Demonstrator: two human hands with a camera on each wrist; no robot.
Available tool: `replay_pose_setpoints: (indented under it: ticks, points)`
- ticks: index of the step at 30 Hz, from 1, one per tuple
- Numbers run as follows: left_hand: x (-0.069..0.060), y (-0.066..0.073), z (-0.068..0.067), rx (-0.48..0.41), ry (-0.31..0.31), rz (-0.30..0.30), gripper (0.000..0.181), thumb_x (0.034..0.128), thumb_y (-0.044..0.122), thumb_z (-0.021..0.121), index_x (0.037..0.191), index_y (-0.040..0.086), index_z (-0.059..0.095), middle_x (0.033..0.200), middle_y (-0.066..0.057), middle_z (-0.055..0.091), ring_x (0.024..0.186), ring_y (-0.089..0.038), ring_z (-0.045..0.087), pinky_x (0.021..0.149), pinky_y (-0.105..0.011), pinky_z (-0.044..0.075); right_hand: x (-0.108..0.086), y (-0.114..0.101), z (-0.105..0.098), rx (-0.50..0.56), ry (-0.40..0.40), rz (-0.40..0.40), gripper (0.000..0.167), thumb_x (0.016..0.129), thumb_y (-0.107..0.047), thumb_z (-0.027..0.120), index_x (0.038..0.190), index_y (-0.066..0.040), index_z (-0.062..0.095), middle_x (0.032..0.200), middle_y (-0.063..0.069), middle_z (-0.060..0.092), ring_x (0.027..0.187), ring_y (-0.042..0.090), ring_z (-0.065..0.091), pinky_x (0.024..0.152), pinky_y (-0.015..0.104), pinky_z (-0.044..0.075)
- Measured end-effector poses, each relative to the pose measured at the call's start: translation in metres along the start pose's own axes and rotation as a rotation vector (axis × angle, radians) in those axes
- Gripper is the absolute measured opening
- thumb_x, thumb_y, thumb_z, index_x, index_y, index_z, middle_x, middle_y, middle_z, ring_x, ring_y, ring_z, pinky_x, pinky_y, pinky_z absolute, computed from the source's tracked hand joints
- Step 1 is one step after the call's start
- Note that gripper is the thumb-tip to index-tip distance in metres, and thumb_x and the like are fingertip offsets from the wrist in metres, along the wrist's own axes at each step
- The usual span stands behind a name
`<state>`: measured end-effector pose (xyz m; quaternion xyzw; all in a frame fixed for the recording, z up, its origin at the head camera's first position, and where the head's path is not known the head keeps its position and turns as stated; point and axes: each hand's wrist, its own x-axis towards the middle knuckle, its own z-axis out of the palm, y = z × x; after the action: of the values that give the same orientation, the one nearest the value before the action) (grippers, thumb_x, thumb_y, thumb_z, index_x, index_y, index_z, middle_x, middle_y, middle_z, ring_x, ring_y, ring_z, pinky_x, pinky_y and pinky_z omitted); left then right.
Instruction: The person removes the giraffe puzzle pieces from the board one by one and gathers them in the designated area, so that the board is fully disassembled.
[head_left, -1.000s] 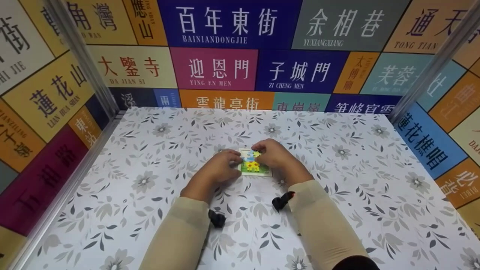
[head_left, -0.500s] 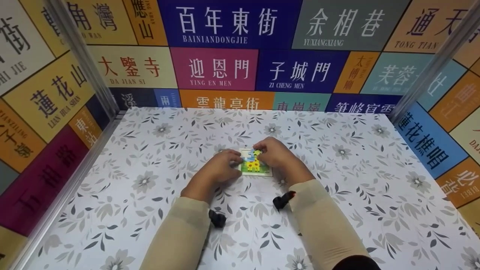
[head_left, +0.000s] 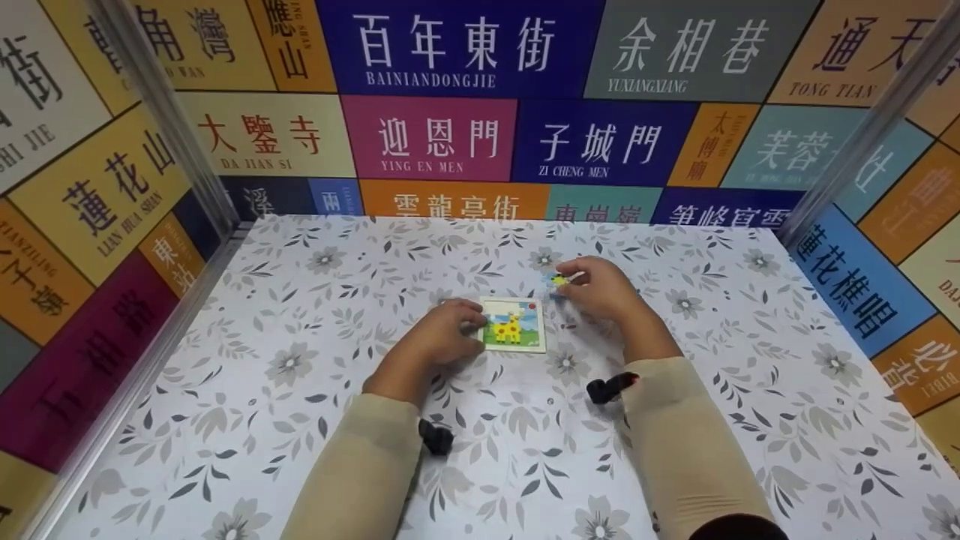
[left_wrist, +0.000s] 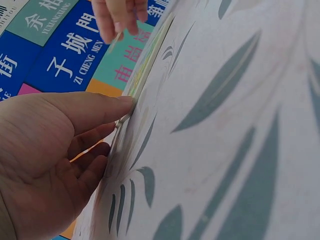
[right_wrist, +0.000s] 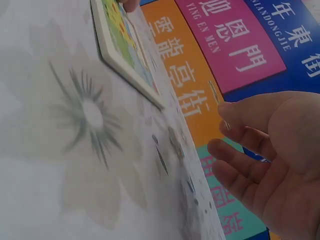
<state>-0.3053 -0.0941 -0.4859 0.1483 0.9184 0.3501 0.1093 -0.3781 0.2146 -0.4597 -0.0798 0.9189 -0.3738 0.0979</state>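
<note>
Covering the wall behind, coloured panels carry Chinese characters with romanised names: a dark blue panel (head_left: 461, 45) reads BAINIANDONGJIE, a grey one (head_left: 697, 49) YUXIANGXIANG, a pink one (head_left: 431, 139) YING EN MEN, another blue one (head_left: 604, 142) ZI CHENG MEN, and a cream one (head_left: 262, 135) DA JIAN SI in red characters. On the left side a yellow panel (head_left: 97, 180) reads LIAN HUA SHAN.

Metal posts (head_left: 161, 112) stand where the walls meet. The counter (head_left: 360, 270) wears a white covering printed with grey flowers and leaves. Small black devices (head_left: 436, 437) sit at both wrists, by the beige sleeves (head_left: 360, 465).

Near the middle of the counter a puzzle board (head_left: 531, 324) lies flat, showing a spotted yellow giraffe, with a pale bare patch at its upper left and a red spot at its upper right. The left hand (head_left: 442, 334) hides part of the board's left edge, gripping it with thumb and fingers.

Beyond the board's far right corner and apart from it, the right hand (head_left: 600, 289) pinches a small blue-and-yellow puzzle piece (head_left: 556, 282) between thumb and fingertip, off the counter. The fingers partly cover the piece; the right wrist view shows it edge-on as a thin sliver.
</note>
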Motion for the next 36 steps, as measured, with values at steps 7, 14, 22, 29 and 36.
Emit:
replay_pose_setpoints:
  ticks: [7,14,22,29,36]
  points:
    - [0.001,0.001,0.000,-0.017,-0.003,-0.021,0.045,0.0914,0.017,0.080,0.135,0.010,0.074,0.158,-0.002,0.058,0.155,-0.029,0.046,0.133,-0.045,0.032,-0.004,0.033,-0.017,0.028,0.009,0.038,0.043,0.106,-0.022,0.067,0.147,-0.015,0.063,0.153,0.011,0.060,0.139,0.035,0.059,0.110,0.053,0.055]
    - [0.003,-0.003,0.000,-0.002,-0.007,0.001,0.046,0.0911,0.017,0.080,0.136,0.010,0.073,0.159,-0.003,0.058,0.155,-0.030,0.046,0.133,-0.046,0.032,-0.004,0.046,-0.018,0.068,-0.016,0.072,0.041,0.106,-0.020,0.065,0.147,-0.016,0.063,0.155,0.011,0.059,0.142,0.035,0.056,0.117,0.054,0.051]
    - [0.003,-0.003,0.001,0.003,-0.007,-0.001,0.047,0.0914,0.018,0.080,0.137,0.011,0.073,0.160,-0.002,0.057,0.157,-0.029,0.043,0.134,-0.046,0.029,-0.003,0.050,-0.016,0.068,-0.002,0.138,0.042,0.104,-0.019,0.067,0.145,-0.015,0.063,0.151,0.011,0.062,0.141,0.034,0.056,0.121,0.055,0.046]
    - [0.000,-0.002,0.001,-0.006,0.005,0.010,0.045,0.0915,0.016,0.079,0.136,0.010,0.074,0.159,-0.004,0.057,0.155,-0.030,0.046,0.133,-0.046,0.033,-0.002,0.051,-0.012,0.063,0.008,0.125,0.041,0.102,-0.019,0.070,0.143,-0.017,0.065,0.151,0.011,0.062,0.138,0.034,0.058,0.115,0.054,0.050]
    - [0.000,0.000,0.001,-0.011,0.008,-0.014,0.045,0.0919,0.016,0.080,0.136,0.012,0.074,0.159,-0.001,0.057,0.155,-0.029,0.046,0.133,-0.046,0.032,0.000,0.051,-0.010,0.067,0.012,0.140,0.041,0.102,-0.019,0.070,0.143,-0.017,0.065,0.151,0.010,0.062,0.138,0.034,0.058,0.116,0.054,0.050]
